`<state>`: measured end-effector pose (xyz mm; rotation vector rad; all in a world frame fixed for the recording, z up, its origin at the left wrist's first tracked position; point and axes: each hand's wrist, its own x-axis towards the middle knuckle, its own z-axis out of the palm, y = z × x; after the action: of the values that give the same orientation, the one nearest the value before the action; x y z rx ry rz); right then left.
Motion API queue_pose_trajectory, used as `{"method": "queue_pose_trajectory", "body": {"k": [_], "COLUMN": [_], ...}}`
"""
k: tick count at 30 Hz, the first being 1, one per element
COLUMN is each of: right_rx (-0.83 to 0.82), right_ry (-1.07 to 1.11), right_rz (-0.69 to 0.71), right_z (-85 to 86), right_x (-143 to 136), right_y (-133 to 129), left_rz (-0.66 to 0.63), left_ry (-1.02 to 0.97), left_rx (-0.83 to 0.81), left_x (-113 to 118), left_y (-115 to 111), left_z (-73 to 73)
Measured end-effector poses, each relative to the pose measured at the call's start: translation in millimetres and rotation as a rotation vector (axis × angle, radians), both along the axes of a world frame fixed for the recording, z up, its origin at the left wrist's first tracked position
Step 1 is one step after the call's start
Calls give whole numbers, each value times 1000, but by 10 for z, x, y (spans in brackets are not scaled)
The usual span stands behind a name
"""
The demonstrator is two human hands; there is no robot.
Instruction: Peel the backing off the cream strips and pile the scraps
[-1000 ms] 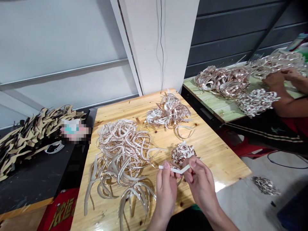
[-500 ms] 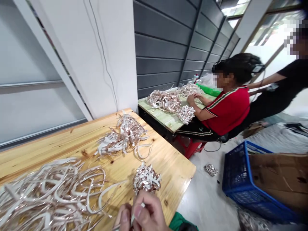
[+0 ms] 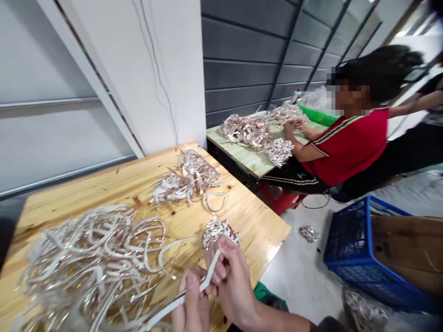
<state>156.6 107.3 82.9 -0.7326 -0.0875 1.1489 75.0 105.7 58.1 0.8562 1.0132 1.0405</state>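
Note:
My left hand [image 3: 194,295] pinches a long white strip [image 3: 169,308] between thumb and fingers, and the strip trails off toward the lower left. Close beside it, my right hand [image 3: 232,276] grips the strip's upper end between thumb and forefinger, so the strip bends between both hands. Just beyond my right hand lies a small heap of short white and rose-gold pieces [image 3: 219,229], partly covered by the fingers. To the left spreads a large tangle of long white and shiny rose-gold strips [image 3: 100,258].
A second strip pile [image 3: 190,177] lies farther back on the wooden table [image 3: 256,221]. Beyond it, a person in a red shirt [image 3: 360,143] handles strips at another table [image 3: 238,154]. On the floor at right stands a blue crate [image 3: 349,244] holding cardboard. Another person stands behind.
Both hands have come up farther into view, and more of the white strip shows between them. My right hand has moved up to the strip's end. The view has shifted slightly.

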Motion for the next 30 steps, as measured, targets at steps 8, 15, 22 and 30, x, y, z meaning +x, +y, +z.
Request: {"method": "queue_pose_trajectory", "body": {"k": [8,15,22,30], "right_rx": [50,19,67,-22], "right_ry": [20,1,-66,-327], "right_rz": [-53,-109,-167,-83], "right_z": [42,50,108,-114], "right_x": [52,115,205,440], "right_y": [-93,-73,-79,-158], "left_rz": [-7,-9,85,191], "left_ry": [-230,-198,-328,-195], "left_rx": [-94,-212,-231,61], "left_x": [75,28,46,-25], "left_y": [-136,-160,-166,-67], "left_z": [-3,-89,-126,-67]}}
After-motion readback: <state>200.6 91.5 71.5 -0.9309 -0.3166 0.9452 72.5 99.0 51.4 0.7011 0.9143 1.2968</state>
